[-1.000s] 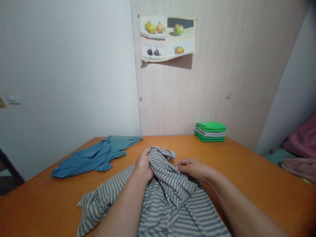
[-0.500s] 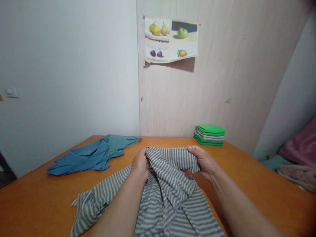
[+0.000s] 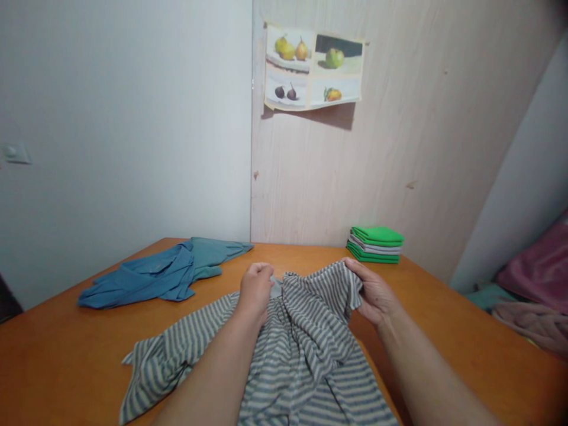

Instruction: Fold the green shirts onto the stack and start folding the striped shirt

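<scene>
A grey-and-white striped shirt (image 3: 302, 343) lies rumpled across the near part of the table, one sleeve spread out to the left. My left hand (image 3: 256, 290) is closed at the shirt's neckline, where a plain light-grey patch shows beside the fingers. Its fingertips are partly hidden. With thumb and fingers, my right hand (image 3: 371, 293) grips the end of the other short sleeve and keeps it raised off the table. Between the hands the cloth hangs in loose folds.
Blue and teal clothing (image 3: 155, 272) lies loosely at the back left of the orange table (image 3: 53, 355). A folded stack of green and grey cloth (image 3: 376, 244) stands at the back right. Pink and brown fabric (image 3: 532, 278) sits beyond the right edge. Fruit pictures (image 3: 314, 68) hang on the wall.
The upper edge, earlier stretched between both hands, has dropped near my left hand and exposed the grey patch. My right hand still grips the sleeve. The view has shifted slightly.
</scene>
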The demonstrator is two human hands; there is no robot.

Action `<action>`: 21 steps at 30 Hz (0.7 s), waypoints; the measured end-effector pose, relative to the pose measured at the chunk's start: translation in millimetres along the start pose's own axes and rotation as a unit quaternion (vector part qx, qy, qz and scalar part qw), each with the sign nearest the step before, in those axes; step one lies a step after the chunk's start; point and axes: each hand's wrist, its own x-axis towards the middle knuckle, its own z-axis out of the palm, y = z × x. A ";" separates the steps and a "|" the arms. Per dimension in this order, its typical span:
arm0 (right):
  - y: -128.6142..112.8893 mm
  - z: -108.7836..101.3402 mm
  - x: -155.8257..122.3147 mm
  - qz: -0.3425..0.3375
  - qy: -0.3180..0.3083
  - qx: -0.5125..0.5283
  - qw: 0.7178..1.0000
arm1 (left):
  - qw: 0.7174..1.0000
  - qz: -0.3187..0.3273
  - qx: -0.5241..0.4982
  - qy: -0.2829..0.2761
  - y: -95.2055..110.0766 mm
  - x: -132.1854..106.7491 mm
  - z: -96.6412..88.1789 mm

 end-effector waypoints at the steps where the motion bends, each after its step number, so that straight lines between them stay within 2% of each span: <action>1: 0.4 0.9 0.0 -0.001 -0.001 0.002 1.000 | 1.000 0.013 0.013 -0.013 0.4 -1.7 0.6; 3: 1.5 3.1 -0.5 -0.006 0.001 -0.003 1.000 | 0.997 0.023 0.031 -0.064 0.8 -5.2 2.2; 5: 2.9 6.4 -2.8 -0.010 -0.001 -0.013 1.000 | 0.990 0.005 0.036 -0.134 0.2 -8.4 4.1; 8: 5.0 12.6 -10.5 0.021 -0.056 -0.056 0.997 | 0.977 -0.042 0.024 -0.209 -2.1 -11.0 6.4; 11: 5.7 16.5 -18.2 0.100 -0.147 -0.123 0.976 | 0.978 -0.077 0.013 -0.194 -4.8 -9.6 6.5; 13: 5.4 15.8 -19.3 0.122 -0.169 -0.142 0.968 | 0.984 -0.079 0.024 -0.157 -5.9 -7.8 5.3; 15: 5.5 12.3 -15.8 0.114 -0.155 -0.141 0.971 | 0.989 -0.059 0.035 -0.129 -6.4 -6.8 4.3; 17: 6.8 6.8 -9.0 0.108 -0.125 -0.141 0.976 | 0.991 -0.030 0.047 -0.124 -6.4 -7.5 4.5; 21: 12.9 -4.5 4.9 0.114 -0.051 -0.151 0.981 | 0.977 0.051 0.104 -0.181 -7.1 -12.8 7.9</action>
